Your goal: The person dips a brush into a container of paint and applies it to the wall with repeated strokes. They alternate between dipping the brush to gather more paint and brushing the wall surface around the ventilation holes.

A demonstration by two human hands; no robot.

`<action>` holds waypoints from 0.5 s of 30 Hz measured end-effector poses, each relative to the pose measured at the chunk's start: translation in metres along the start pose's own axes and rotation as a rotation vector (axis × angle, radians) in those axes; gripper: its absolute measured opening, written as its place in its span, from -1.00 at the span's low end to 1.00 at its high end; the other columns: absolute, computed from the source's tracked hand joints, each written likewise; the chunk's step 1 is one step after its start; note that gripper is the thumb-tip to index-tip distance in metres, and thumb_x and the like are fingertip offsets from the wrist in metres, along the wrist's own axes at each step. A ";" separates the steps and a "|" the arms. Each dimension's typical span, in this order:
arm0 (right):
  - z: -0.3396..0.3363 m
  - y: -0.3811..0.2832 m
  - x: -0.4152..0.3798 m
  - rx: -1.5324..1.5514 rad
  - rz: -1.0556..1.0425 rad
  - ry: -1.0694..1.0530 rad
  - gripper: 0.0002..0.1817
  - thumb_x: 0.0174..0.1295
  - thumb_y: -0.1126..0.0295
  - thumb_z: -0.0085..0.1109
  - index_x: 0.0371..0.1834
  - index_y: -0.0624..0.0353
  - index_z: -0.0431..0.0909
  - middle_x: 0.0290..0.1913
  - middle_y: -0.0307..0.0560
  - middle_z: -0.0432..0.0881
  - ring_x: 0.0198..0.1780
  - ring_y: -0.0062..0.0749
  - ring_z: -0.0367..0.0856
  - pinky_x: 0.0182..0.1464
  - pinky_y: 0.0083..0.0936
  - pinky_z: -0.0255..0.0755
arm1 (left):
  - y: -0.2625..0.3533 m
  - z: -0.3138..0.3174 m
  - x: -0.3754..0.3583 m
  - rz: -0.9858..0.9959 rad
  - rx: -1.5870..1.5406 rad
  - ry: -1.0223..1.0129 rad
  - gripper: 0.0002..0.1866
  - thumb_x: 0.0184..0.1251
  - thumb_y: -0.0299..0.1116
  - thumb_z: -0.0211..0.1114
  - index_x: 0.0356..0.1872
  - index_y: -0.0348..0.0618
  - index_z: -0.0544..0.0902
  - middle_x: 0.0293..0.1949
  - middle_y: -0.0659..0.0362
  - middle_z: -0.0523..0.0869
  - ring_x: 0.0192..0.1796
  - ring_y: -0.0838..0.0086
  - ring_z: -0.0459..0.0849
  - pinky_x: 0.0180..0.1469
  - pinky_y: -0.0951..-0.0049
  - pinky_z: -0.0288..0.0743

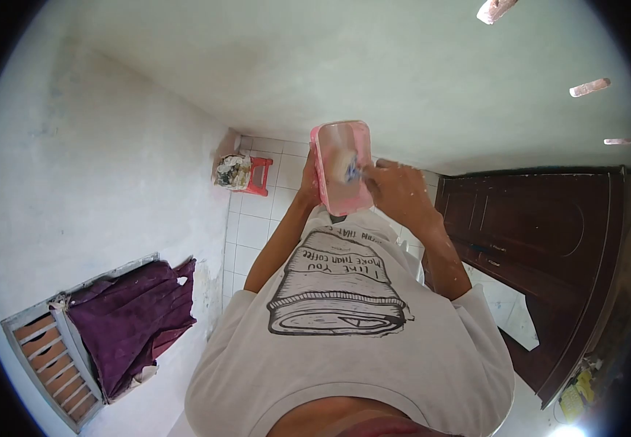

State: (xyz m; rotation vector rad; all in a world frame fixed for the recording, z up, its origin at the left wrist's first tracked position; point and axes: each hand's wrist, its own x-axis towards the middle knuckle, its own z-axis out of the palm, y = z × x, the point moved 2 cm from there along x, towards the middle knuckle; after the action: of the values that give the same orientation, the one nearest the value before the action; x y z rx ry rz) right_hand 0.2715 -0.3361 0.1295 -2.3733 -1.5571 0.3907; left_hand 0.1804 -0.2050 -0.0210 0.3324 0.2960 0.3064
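Observation:
My left hand grips the left side of a pink plastic tray, with its fingers partly hidden behind the tray. The tray is deep, rounded at the corners and smeared with pale paint. My right hand, speckled with white, is closed at the tray's right edge. From it a small paint roller reaches over the inside of the tray. The roller's whitish head and blue end are blurred by motion, and its handle is mostly hidden in my fingers.
A red stool bearing a stained bundle stands in the left corner. Ahead rises a pale wall. A dark wooden cabinet is at the right. On the left wall, a purple cloth hangs beside a barred opening.

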 end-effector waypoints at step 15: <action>0.018 -0.016 -0.012 0.081 -0.002 0.065 -0.76 0.29 0.35 0.22 -0.01 0.12 0.66 -0.20 -0.07 0.74 -0.30 -0.02 0.72 -0.27 -0.13 0.58 | 0.000 -0.034 -0.020 -0.056 0.156 0.009 -0.22 0.56 0.31 -0.19 0.52 -0.08 0.24 0.36 0.02 0.48 0.34 0.21 0.53 0.35 0.12 0.50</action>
State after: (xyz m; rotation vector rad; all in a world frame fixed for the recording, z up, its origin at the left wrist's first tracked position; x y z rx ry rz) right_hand 0.2464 -0.3399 0.1194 -2.2996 -1.4860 0.3658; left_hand 0.1511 -0.2021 -0.0468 0.4754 0.3383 0.2302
